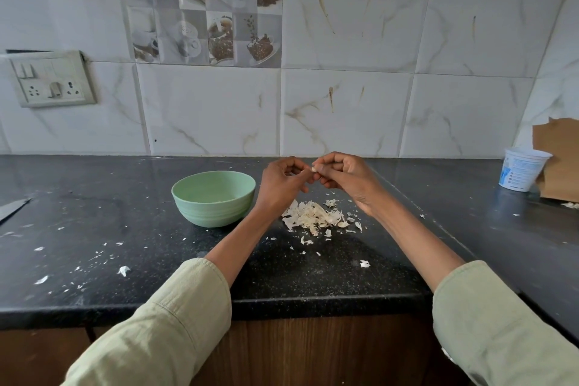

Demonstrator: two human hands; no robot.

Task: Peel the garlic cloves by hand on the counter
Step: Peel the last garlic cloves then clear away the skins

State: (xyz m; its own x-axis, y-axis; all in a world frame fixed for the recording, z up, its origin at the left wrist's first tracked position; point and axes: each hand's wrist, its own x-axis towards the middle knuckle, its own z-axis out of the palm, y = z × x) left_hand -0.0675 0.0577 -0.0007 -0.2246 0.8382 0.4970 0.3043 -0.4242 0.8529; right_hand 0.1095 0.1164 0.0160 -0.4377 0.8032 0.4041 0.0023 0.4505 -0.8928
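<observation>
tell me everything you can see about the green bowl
The green bowl is pale mint, round and deep, seemingly matte plastic, with faint ridges ringing its lower wall. It stands upright on the black speckled counter, left of the left hand and the pile of garlic skins. Nothing touches it; its contents are hard to make out.

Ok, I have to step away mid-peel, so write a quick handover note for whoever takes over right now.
Left hand and right hand: both raised over the counter, fingers pinching one small clove between them.
Skins lie piled under the hands, right of the green bowl.
Done: a pile of skin is already off.
Left: finish this clove; I can't tell what the bowl holds.
</observation>
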